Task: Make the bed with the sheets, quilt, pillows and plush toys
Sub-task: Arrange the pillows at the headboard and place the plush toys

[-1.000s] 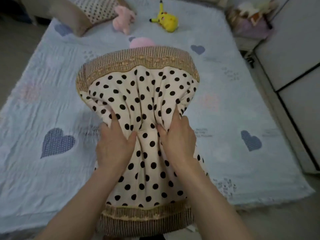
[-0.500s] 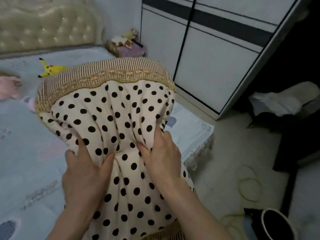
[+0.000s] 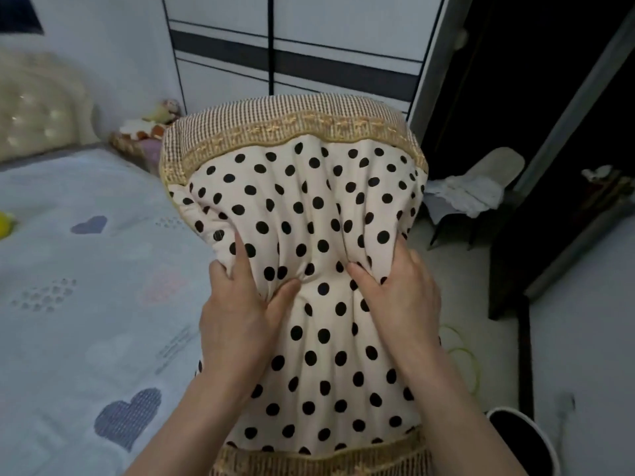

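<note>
A cream pillow with black polka dots and brown checked ends fills the middle of the view, held upright in the air. My left hand and my right hand both grip its bunched middle, thumbs pressed into the fabric. The bed lies to the left under a pale blue sheet with heart patches. A sliver of a yellow plush toy shows at the left edge. Other plush toys are heaped beside the bed's far corner, by the padded headboard.
A white wardrobe with dark bands stands behind the pillow. To the right are a dark doorway, a chair with white cloth, green loops on the floor and a dark round bin.
My view has swung right, from over the bed toward the wardrobe and doorway. Both hands still grip the pillow's middle and carry it along, now over the bed's right edge.
</note>
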The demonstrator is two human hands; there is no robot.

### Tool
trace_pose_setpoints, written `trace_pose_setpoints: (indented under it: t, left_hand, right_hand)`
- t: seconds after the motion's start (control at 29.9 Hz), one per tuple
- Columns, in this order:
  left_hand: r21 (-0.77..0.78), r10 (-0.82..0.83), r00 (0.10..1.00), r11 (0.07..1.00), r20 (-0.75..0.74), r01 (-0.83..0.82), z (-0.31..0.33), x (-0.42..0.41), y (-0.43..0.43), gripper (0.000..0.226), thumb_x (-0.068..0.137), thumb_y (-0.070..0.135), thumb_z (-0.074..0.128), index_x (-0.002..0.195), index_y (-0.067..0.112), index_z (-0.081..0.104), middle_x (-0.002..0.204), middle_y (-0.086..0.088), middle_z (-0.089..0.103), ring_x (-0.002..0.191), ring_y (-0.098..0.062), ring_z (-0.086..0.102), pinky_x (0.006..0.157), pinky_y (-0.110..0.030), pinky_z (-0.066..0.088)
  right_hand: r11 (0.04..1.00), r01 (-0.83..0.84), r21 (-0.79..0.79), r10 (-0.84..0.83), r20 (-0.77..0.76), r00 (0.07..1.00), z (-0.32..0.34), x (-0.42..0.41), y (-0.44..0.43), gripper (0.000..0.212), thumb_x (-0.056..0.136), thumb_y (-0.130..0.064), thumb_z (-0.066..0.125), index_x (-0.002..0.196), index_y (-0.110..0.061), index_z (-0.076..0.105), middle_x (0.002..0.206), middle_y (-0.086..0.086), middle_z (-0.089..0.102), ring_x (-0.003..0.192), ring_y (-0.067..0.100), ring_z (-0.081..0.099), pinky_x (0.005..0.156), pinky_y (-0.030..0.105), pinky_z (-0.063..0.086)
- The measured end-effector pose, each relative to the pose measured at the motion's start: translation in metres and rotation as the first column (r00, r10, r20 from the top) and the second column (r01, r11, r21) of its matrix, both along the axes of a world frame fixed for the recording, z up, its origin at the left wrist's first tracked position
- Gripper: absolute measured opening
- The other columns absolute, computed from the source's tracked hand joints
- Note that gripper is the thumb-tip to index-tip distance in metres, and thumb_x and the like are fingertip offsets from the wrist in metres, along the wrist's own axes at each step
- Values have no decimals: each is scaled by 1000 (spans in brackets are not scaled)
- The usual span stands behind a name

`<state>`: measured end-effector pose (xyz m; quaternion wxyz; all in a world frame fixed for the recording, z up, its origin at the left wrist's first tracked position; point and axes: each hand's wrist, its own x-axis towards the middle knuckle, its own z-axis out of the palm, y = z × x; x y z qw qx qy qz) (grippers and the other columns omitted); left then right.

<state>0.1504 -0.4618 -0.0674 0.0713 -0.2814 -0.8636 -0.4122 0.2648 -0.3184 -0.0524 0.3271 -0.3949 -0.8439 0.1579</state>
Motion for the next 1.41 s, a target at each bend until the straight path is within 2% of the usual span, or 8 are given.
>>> trace_pose_setpoints:
  t: [0.13,0.17,0.33,0.54,0.7,0.9,1.24,1.41]
  left_hand:
    - [1,-87,996,996,-14,87,2,-8,117,89,80,66,60,149,30,17,114,-5,42,93,-28,55,74,-40,50]
    - [23,-125,992,992,-10,125,2,-10,177,90,80,65,61,149,31,16,116,-6,42,96,-29,56,78,-41,51]
    - [43,-165,986,985,-23,166,9,-20,333,91,81,62,63,151,28,16,124,-9,44,106,-31,54,83,-41,47]
    - [24,-183,983,983,-28,183,2,-34,433,91,79,62,64,151,28,19,124,-8,43,107,-30,52,78,-35,41]
    - [28,-260,966,965,-4,260,-12,-50,529,95,79,58,67,153,36,11,130,-8,41,113,-28,50,85,-37,43]
    - [18,-304,953,953,17,304,-23,-111,675,96,79,62,63,154,29,13,124,-11,45,102,-29,55,80,-39,48]
    - [-15,-303,952,952,49,304,-9,-191,843,94,79,61,64,152,28,15,125,-12,45,104,-29,54,81,-37,46]
    - [-19,-197,980,980,41,198,-10,-216,901,92,77,64,63,150,28,19,119,-10,46,96,-28,56,75,-36,46]
  right_hand:
    - [998,62,-2,-62,-55,997,-2,8,109,76,82,-56,64,145,-24,37,113,1,58,102,21,57,87,37,47]
    - [997,69,-15,-70,-65,995,0,9,163,77,82,-56,64,146,-24,36,114,2,58,104,21,57,89,39,48]
    - [996,91,1,-91,-41,995,14,6,316,77,83,-55,63,147,-25,33,123,2,58,111,20,55,91,37,46]
    - [993,115,-18,-116,-38,993,9,-1,412,77,83,-53,65,147,-23,35,127,2,56,115,20,54,91,35,43]
    - [982,174,-75,-173,16,985,-8,-8,499,76,84,-55,63,147,-23,34,123,1,56,111,18,54,86,28,38]
    - [963,263,-53,-261,46,964,-8,-67,634,78,82,-59,61,147,-25,33,119,0,56,106,21,58,89,42,50]
    - [957,264,-119,-259,53,964,-3,-149,804,81,82,-59,62,149,-27,30,136,0,51,119,20,54,96,43,47]
    - [981,143,-127,-141,21,990,-5,-184,878,81,82,-59,62,149,-27,30,142,-3,48,127,16,48,102,39,44]
